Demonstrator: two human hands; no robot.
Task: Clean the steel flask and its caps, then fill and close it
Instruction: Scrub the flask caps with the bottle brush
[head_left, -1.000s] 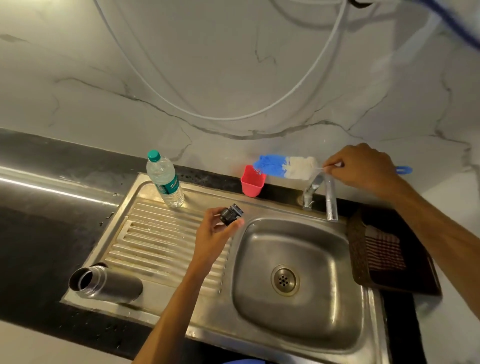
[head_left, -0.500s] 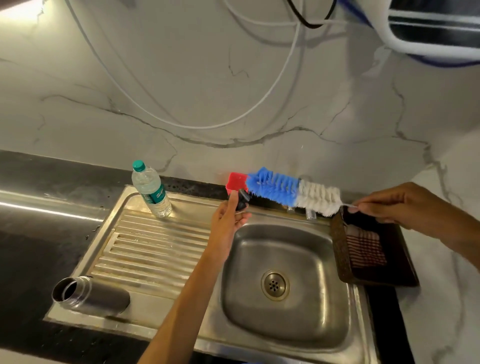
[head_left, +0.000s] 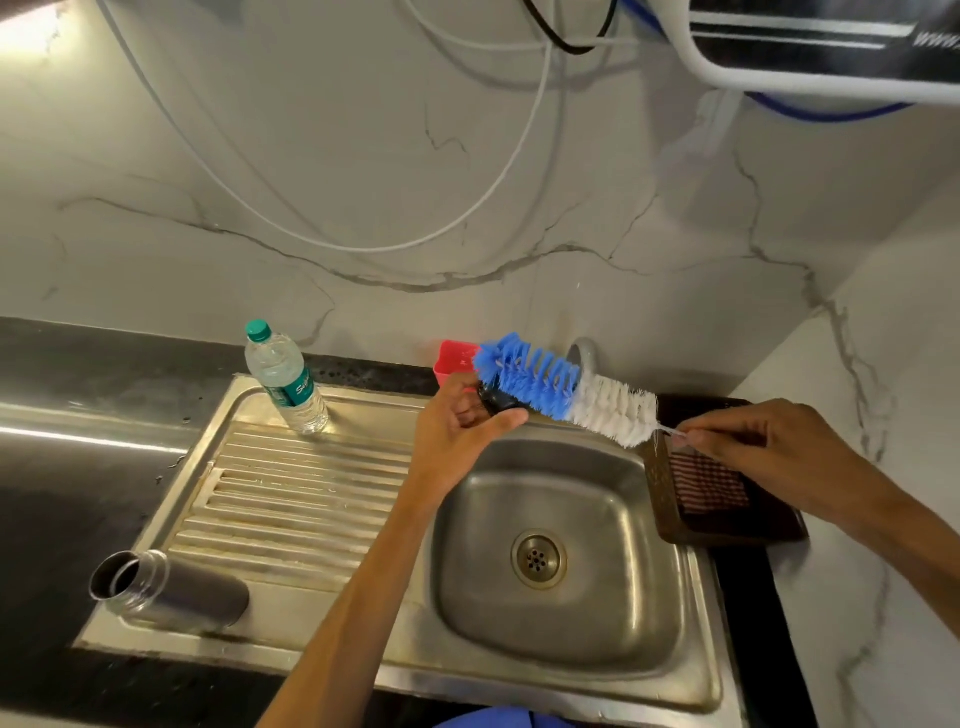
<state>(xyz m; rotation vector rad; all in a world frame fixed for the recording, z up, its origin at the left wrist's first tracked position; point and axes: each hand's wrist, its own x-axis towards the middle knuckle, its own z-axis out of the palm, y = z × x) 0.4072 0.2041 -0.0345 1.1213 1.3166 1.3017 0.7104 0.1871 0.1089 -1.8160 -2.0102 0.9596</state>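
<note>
The steel flask (head_left: 171, 592) lies on its side, uncapped, at the near left corner of the drainboard, its mouth facing left. My left hand (head_left: 457, 421) holds a small black cap (head_left: 498, 399) above the back edge of the sink basin. My right hand (head_left: 769, 452) grips the wire stem of a bottle brush (head_left: 566, 392) with blue and white bristles. The blue bristle end rests against the cap.
A plastic water bottle (head_left: 285, 382) with a green lid stands at the back of the drainboard (head_left: 291, 499). A red cup (head_left: 454, 358) and the tap (head_left: 584, 353) sit behind the brush. The sink basin (head_left: 550, 556) is below; a dark tray (head_left: 727, 499) with a checked cloth lies to the right.
My right hand lifted the brush off the back ledge and swung it forward to the cap. My left hand raised the cap toward the bristles.
</note>
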